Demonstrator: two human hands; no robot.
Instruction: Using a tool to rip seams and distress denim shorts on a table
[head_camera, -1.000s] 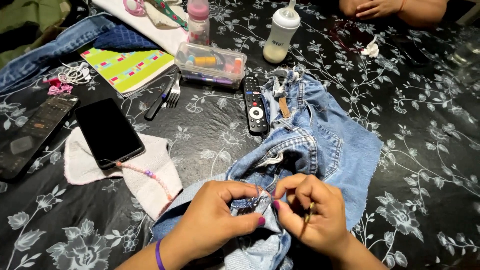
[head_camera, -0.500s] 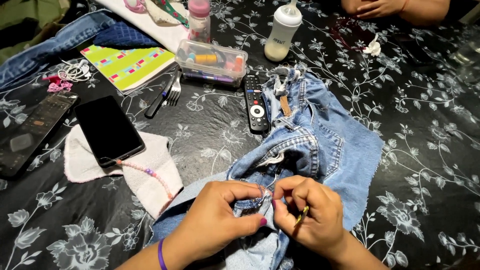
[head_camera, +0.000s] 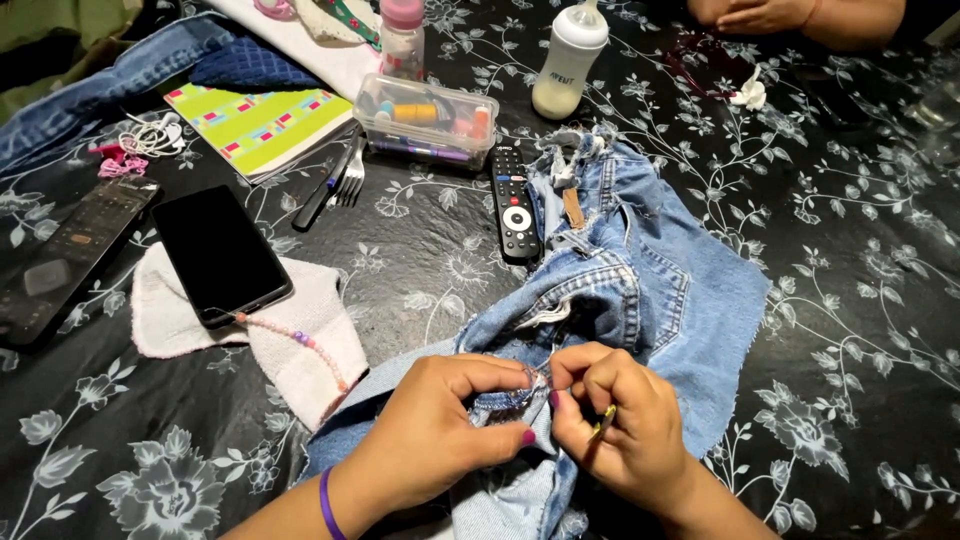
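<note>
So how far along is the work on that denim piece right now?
Done: the denim piece is already cut, with frayed raw edges, and lies spread on the black floral table. In hand: the left hand pinches a fold at the near edge while the right hand works the same spot with a small yellowish tool; thread is too fine to see. Left: how much of that edge remains cannot be told.

A black surface (head_camera: 850, 300) with grey flowers is holding everything. Blue jeans (head_camera: 640, 300), a black remote (head_camera: 513, 205), a fork (head_camera: 350, 180), a clear plastic box (head_camera: 425, 120) and a baby bottle (head_camera: 570, 60) are lying on it. A white cloth (head_camera: 300, 345), a striped notebook (head_camera: 255, 125) and a second remote (head_camera: 65, 255) are resting there too.
</note>
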